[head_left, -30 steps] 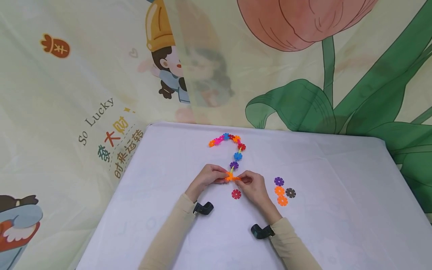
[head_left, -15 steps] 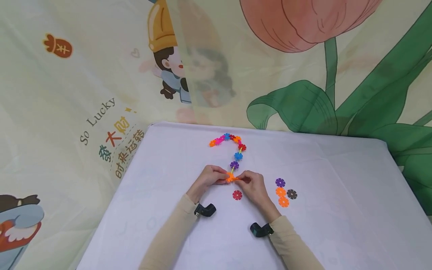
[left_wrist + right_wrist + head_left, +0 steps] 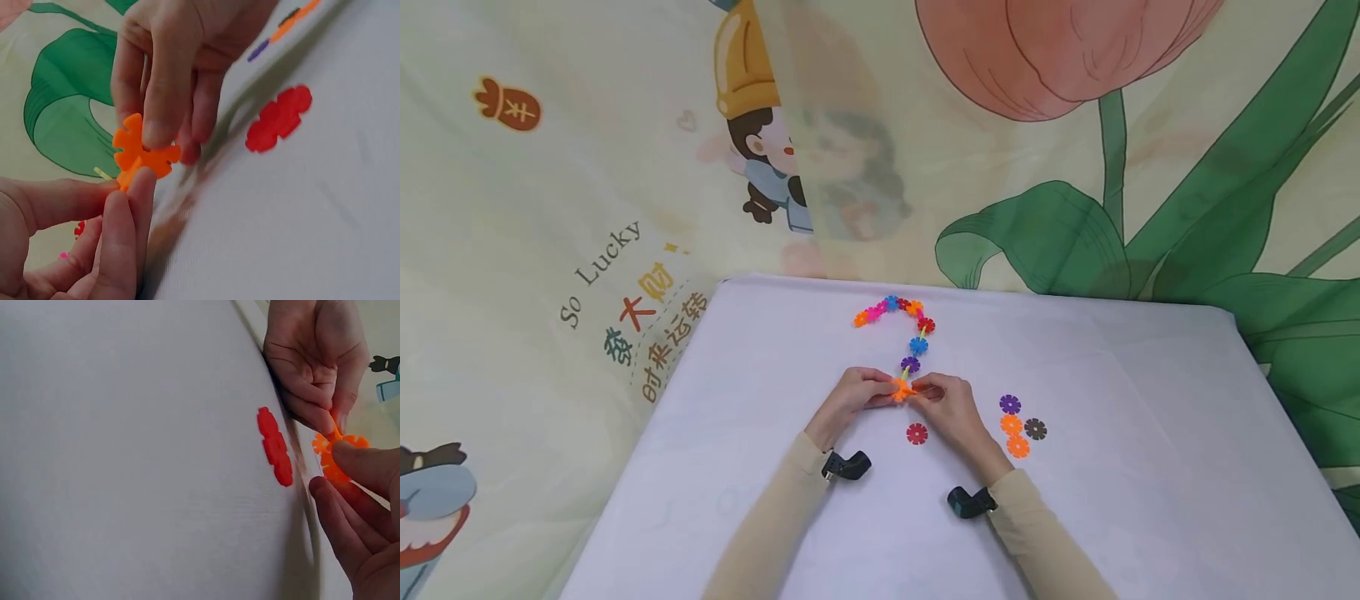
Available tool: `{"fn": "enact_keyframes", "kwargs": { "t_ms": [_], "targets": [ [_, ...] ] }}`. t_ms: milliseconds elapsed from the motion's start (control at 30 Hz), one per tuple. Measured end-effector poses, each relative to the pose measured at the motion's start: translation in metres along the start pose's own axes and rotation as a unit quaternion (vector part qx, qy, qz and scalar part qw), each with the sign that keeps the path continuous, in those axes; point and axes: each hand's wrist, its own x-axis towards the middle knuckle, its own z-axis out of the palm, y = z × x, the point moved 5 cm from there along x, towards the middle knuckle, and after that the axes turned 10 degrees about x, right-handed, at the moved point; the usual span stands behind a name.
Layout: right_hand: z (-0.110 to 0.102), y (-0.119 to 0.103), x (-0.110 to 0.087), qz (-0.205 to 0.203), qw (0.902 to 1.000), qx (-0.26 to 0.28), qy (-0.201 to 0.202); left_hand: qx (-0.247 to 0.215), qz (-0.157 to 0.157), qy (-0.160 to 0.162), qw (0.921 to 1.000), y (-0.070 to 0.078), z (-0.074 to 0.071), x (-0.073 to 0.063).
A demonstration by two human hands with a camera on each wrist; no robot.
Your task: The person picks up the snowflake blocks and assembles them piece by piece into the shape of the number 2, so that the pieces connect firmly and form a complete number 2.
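Both hands meet at the near end of a curved chain of coloured flower-shaped interlocking discs (image 3: 918,345). My left hand (image 3: 852,396) pinches an orange disc (image 3: 127,180), seen nearly edge-on in the left wrist view, between thumb and fingers. A second orange disc (image 3: 131,142) is pinched by my right hand (image 3: 950,407), its thumb lying on the face in the right wrist view. These two orange discs meet at an angle, edge against edge. A light yellow-green disc (image 3: 906,374) links the orange end to a purple disc (image 3: 910,364). Fingers hide part of the join.
A loose red disc (image 3: 917,433) lies on the white-covered table (image 3: 760,350) just in front of the hands. To the right lie a purple disc (image 3: 1010,404), two orange discs (image 3: 1011,425) and a dark grey disc (image 3: 1036,429). A printed cloth (image 3: 865,167) hangs behind the table.
The head view has shifted slightly, so everything sits a little further left. Both hands keep their grip on the orange discs, with the right fingertips slightly closer to the left ones.
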Motion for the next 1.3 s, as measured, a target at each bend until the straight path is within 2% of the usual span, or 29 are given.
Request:
{"fn": "enact_keyframes", "kwargs": {
  "t_ms": [100, 200, 367, 467, 533, 633, 700, 833, 967, 1133, 1300],
  "targets": [
    [-0.004, 0.002, 0.000, 0.044, 0.9989, -0.009, -0.015, 0.002, -0.001, -0.009, 1.0000, -0.001, -0.003, -0.002],
    [-0.007, 0.003, -0.001, 0.058, 0.9980, -0.016, -0.021, 0.011, -0.001, -0.012, 0.9999, -0.001, -0.006, -0.003],
    [-0.010, -0.008, 0.011, 0.022, 0.9993, -0.014, -0.028, 0.018, 0.001, 0.008, 0.9998, 0.000, -0.010, -0.003],
    [-0.012, -0.013, 0.022, 0.015, 0.9989, -0.038, -0.025, 0.009, 0.006, 0.011, 0.9999, 0.000, -0.007, 0.000],
    [-0.011, -0.013, 0.027, 0.020, 0.9966, -0.068, -0.041, 0.001, 0.006, 0.015, 0.9999, -0.001, -0.005, 0.002],
    [-0.005, -0.012, 0.034, 0.030, 0.9883, -0.115, -0.095, 0.001, 0.008, 0.027, 0.9996, -0.002, -0.003, 0.002],
    [-0.001, -0.011, 0.036, 0.035, 0.9844, -0.121, -0.123, 0.009, 0.008, 0.034, 0.9993, -0.004, -0.002, 0.001],
    [0.005, -0.004, 0.041, 0.044, 0.9857, -0.067, -0.148, 0.020, 0.008, 0.042, 0.9989, -0.005, -0.001, -0.001],
    [0.007, 0.003, 0.045, 0.079, 0.9855, 0.012, -0.150, 0.021, 0.009, 0.048, 0.9986, -0.005, 0.000, -0.001],
    [0.005, 0.010, 0.047, 0.126, 0.9761, 0.087, -0.154, 0.015, 0.004, 0.061, 0.9980, -0.005, 0.001, 0.000],
    [0.003, 0.013, 0.050, 0.133, 0.9675, 0.113, -0.183, 0.011, 0.004, 0.065, 0.9978, -0.004, 0.002, 0.001]
  ]
}}
